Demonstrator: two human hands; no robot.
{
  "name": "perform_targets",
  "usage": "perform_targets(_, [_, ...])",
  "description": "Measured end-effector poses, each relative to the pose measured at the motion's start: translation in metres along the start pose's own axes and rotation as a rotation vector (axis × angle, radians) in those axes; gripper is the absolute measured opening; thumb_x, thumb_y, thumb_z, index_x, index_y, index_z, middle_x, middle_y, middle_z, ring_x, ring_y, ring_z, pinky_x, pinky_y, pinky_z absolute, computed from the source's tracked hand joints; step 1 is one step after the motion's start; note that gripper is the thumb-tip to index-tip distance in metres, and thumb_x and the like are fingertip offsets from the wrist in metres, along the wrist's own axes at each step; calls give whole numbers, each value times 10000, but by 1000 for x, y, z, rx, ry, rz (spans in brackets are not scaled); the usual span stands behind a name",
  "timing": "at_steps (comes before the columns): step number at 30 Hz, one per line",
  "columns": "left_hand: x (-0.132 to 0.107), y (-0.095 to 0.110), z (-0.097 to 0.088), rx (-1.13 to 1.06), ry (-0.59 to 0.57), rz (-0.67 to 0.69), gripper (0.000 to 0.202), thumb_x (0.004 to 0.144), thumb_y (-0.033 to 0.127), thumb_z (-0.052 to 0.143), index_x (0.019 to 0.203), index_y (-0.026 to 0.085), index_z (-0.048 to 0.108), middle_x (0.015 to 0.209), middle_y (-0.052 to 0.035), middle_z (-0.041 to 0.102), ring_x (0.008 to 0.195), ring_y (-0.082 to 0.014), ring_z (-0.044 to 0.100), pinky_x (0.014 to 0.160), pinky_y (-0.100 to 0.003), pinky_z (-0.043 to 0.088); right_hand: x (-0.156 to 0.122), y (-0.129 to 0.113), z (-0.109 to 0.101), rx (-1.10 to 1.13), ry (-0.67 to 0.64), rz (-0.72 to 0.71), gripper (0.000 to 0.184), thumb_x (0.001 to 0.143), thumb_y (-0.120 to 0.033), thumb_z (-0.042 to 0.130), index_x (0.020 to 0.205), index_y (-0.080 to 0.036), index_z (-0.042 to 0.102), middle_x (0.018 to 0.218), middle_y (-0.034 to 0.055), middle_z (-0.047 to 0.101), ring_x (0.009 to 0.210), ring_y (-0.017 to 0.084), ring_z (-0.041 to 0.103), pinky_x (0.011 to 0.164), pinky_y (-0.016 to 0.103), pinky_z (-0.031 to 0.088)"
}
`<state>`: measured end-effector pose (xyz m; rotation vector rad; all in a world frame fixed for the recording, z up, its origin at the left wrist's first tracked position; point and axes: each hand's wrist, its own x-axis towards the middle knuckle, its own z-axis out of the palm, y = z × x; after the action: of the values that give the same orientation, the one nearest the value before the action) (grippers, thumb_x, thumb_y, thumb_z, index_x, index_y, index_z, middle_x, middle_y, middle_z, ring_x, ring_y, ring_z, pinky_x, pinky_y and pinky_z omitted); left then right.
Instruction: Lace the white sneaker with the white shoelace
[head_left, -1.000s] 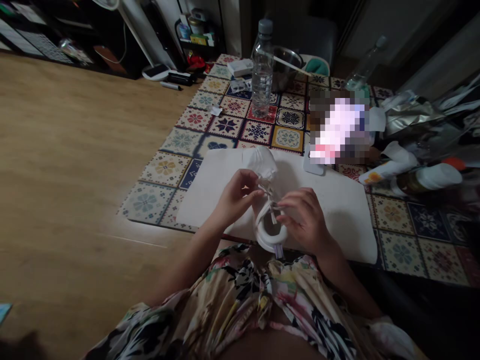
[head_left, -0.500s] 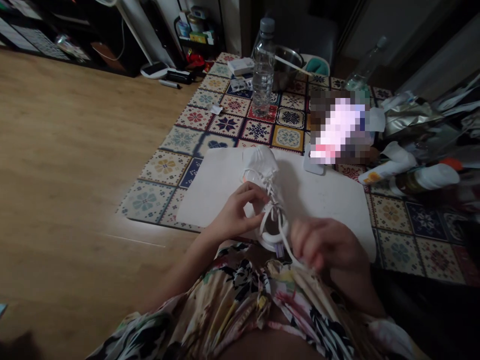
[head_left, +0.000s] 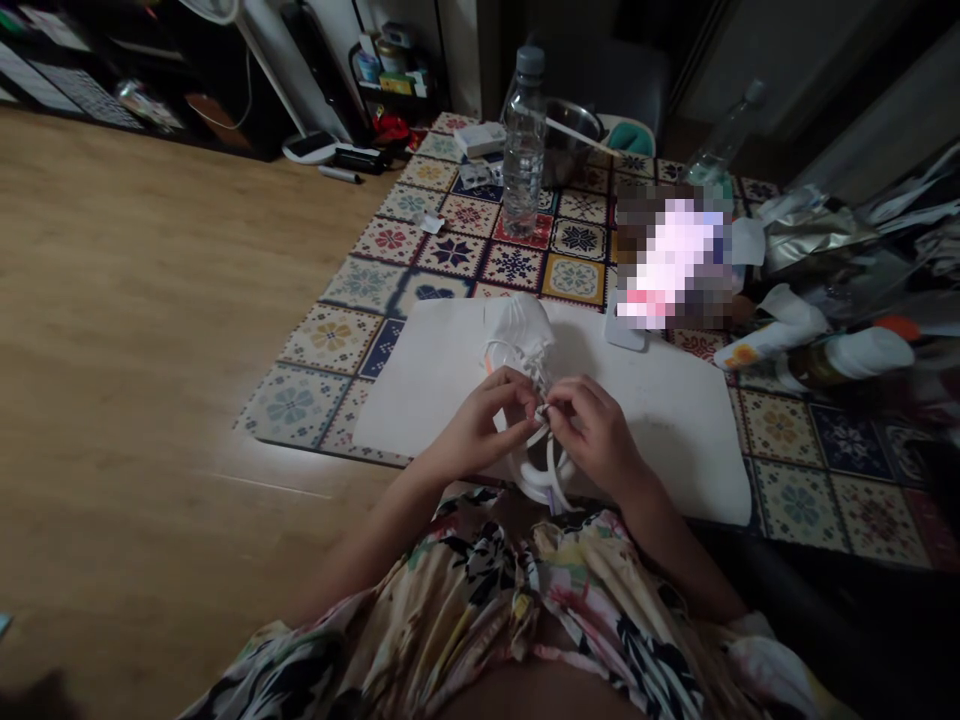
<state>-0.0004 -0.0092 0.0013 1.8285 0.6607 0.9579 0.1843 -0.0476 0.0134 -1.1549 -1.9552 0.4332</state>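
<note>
A white lace-up shoe [head_left: 519,322] rests on a white sheet [head_left: 427,360] at the near edge of the table, its toe pointing away from me. Above its opening, my left hand [head_left: 491,420] pinches the white shoelace [head_left: 552,455] from the left. My right hand [head_left: 598,430] is closed on the lace from the right, its fingertips almost touching those of the left. One length of lace hangs in a curve over the shoe's opening toward me. The fingers hide part of the lacing and the exact crossing of the laces.
A clear water bottle [head_left: 523,140] stands beyond the shoe, with a metal pot [head_left: 574,135] behind it. A pixelated bright object [head_left: 671,260] is to the right. Tubes and a white-capped bottle [head_left: 851,358] lie at the right of the patterned tablecloth [head_left: 330,335].
My right hand has moved left and forward from beside the shoe to the lace, meeting my left hand. The left hand stays nearly where it was.
</note>
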Motion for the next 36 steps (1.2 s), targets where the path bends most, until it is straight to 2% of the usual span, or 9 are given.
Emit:
perform_targets(6, [0, -4, 0, -94, -1, -41, 232, 908, 383, 619, 834, 166, 653, 918, -57, 573, 882, -166, 550, 816, -290, 460, -2, 6, 10, 116, 69, 51, 78, 940, -166, 453, 893, -223, 479, 877, 29, 532, 840, 175, 534, 761, 309, 460])
perform_targets(13, [-1, -3, -3, -219, -63, -91, 360, 880, 491, 626, 750, 160, 678, 940, -67, 544, 890, -176, 531, 830, -294, 435, -1, 2, 5, 216, 37, 88, 157, 983, -248, 472, 833, -218, 508, 859, 23, 531, 841, 166, 534, 768, 297, 442])
perform_targets(17, [-6, -5, -5, -495, 70, -121, 325, 857, 434, 680, 694, 154, 662, 888, -49, 521, 837, -158, 515, 799, -282, 419, -5, 5, -3, 466, -28, 142, 185, 968, -341, 533, 836, -217, 565, 919, 34, 554, 892, 170, 552, 819, 310, 450])
perform_targets(19, [-7, -5, -9, -651, 144, -106, 323, 821, 412, 724, 652, 153, 632, 842, -36, 514, 796, -148, 511, 753, -274, 418, -7, 7, -9, 626, -13, 186, 220, 955, -394, 556, 825, -219, 587, 914, 34, 560, 876, 172, 554, 808, 319, 453])
perform_targets(23, [-8, 0, -20, -867, 325, 2, 425, 713, 406, 814, 559, 160, 504, 719, -4, 500, 700, -134, 508, 665, -259, 425, -9, 6, -24, 973, 186, 210, 244, 899, -432, 636, 760, -235, 595, 722, -5, 527, 710, 163, 542, 706, 324, 477])
perform_targets(27, [-7, 9, -31, -935, 451, 67, 525, 672, 346, 853, 536, 160, 381, 541, 63, 351, 503, -78, 401, 603, -236, 440, -12, -3, -40, 1126, 347, 239, 221, 858, -394, 706, 733, -251, 592, 596, -63, 468, 468, 95, 418, 545, 266, 461])
perform_targets(29, [-7, 12, -33, -930, 455, 75, 549, 673, 333, 857, 525, 157, 358, 489, 79, 292, 436, -60, 333, 538, -213, 419, -16, -7, -43, 1130, 371, 257, 184, 853, -367, 718, 756, -253, 611, 575, -74, 470, 417, 73, 360, 453, 218, 395])
perform_targets(32, [-9, 14, -34, -894, 438, 57, 510, 693, 335, 846, 522, 158, 399, 443, 85, 325, 389, -48, 301, 456, -182, 361, -21, -10, -41, 1089, 386, 316, 182, 837, -365, 737, 763, -246, 621, 551, -79, 483, 394, 57, 336, 384, 182, 291])
perform_targets(36, [-14, 13, -31, -796, 226, 8, 316, 749, 362, 803, 627, 173, 582, 446, 63, 478, 374, -60, 397, 420, -180, 371, -21, -9, -31, 952, 502, 388, 150, 829, -356, 746, 825, -245, 645, 590, -70, 553, 420, 48, 409, 377, 165, 281])
